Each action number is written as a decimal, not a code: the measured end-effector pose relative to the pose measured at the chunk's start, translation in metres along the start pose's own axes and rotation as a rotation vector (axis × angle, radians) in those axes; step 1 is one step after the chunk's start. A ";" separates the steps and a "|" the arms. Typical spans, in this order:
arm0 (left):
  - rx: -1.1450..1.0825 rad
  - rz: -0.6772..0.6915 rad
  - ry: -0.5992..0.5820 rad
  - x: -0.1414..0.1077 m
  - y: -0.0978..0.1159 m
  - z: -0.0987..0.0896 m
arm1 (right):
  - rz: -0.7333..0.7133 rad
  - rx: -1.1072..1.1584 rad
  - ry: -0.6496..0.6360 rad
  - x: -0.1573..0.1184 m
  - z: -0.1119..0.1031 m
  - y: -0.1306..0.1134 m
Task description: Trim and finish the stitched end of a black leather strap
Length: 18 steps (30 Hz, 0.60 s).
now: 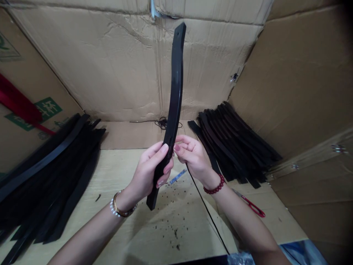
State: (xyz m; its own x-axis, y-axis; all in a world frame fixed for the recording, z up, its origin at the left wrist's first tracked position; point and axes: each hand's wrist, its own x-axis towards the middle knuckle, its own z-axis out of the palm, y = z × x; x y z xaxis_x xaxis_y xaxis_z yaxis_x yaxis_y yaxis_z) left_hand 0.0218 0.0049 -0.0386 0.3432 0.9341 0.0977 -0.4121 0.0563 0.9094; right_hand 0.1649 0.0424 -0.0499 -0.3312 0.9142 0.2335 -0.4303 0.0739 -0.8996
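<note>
A long, slightly curved black strip (176, 84) stands nearly upright in the middle of the view, with a small hole near its top end. My left hand (156, 165) is wrapped round its lower part, thumb on the front face. Beside the strip's right edge, my right hand (191, 154) pinches thumb and forefinger together against it. A thin black cord (205, 206) runs from under my right hand down to the table's front edge. Whether the right fingertips grip the cord is too small to tell.
Piles of black strips lie at the left (55, 169) and right (234, 143). A tangle of black cord (162, 123) sits at the back. Behind my hands is a blue-marked tube (178, 176); a red-handled tool (253, 207) lies right. Cardboard walls (124, 66) enclose the table (116, 176).
</note>
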 end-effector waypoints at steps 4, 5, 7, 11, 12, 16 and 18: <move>-0.041 -0.018 -0.071 0.000 -0.001 -0.001 | 0.049 0.017 -0.144 0.005 -0.008 0.001; -0.050 -0.030 -0.098 -0.001 -0.001 -0.001 | 0.043 0.021 -0.174 0.005 -0.009 0.001; -0.067 -0.054 -0.146 -0.002 0.000 0.000 | 0.037 0.034 -0.217 0.006 -0.012 0.002; -0.088 -0.076 -0.166 -0.004 0.002 0.001 | 0.040 0.048 -0.221 0.003 -0.012 0.005; -0.092 -0.087 -0.156 -0.005 0.002 0.002 | 0.039 0.036 -0.207 0.003 -0.011 0.005; -0.096 -0.116 -0.104 -0.007 0.002 0.004 | 0.023 -0.026 -0.149 -0.001 -0.007 0.003; -0.090 -0.114 -0.104 -0.007 0.003 0.004 | 0.002 -0.058 -0.129 -0.002 -0.006 0.000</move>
State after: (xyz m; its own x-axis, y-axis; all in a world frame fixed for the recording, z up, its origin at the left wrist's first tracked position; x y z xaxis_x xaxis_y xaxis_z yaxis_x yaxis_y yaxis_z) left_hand 0.0217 -0.0032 -0.0347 0.4754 0.8788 0.0411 -0.4380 0.1958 0.8774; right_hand 0.1706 0.0428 -0.0528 -0.4387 0.8558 0.2741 -0.3821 0.0985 -0.9189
